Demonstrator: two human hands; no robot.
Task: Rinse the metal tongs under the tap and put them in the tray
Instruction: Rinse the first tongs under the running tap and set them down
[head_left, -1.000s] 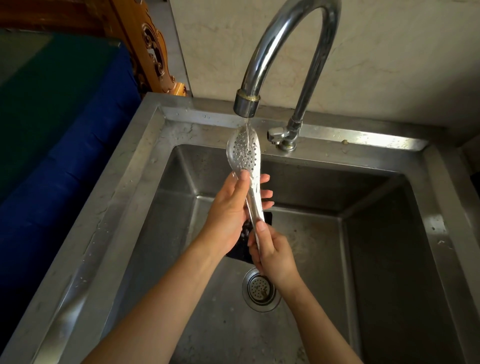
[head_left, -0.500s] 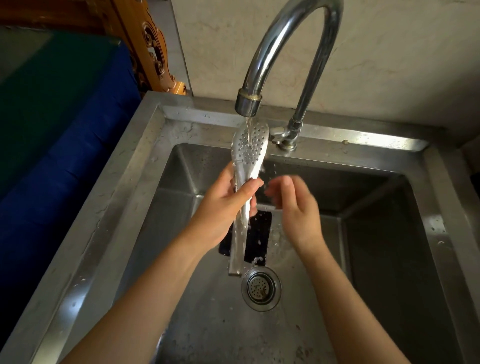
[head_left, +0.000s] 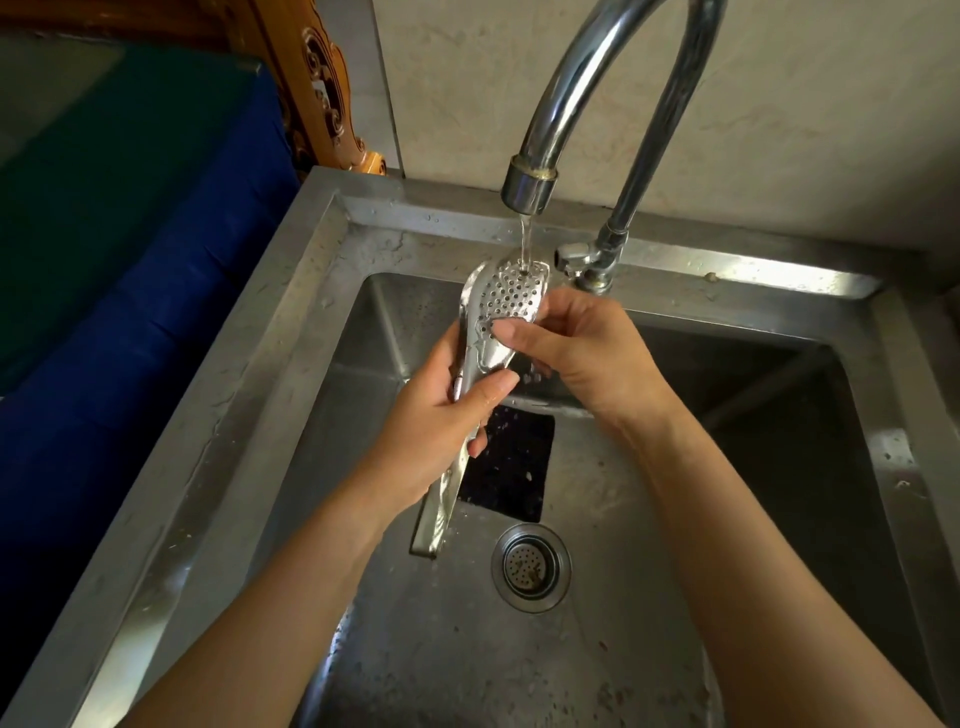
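Dim kitchen picture with bright shiny spots on the metal.

The light seems to come from above and to the right, so the back rim of the sink (head_left: 753, 270) glows almost white there. The curved tap (head_left: 587, 88) has long bright streaks on it. The holed end of the tongs (head_left: 511, 296) sparkles under the thin water. The right side inside the sink is very dark, and so is the blue cloth (head_left: 104, 364) at the left. The hands and arms look warm and clear, not blurry. The sink edges lean and bend near the picture's sides because the camera sees very wide. The bottom corners are a bit soft.
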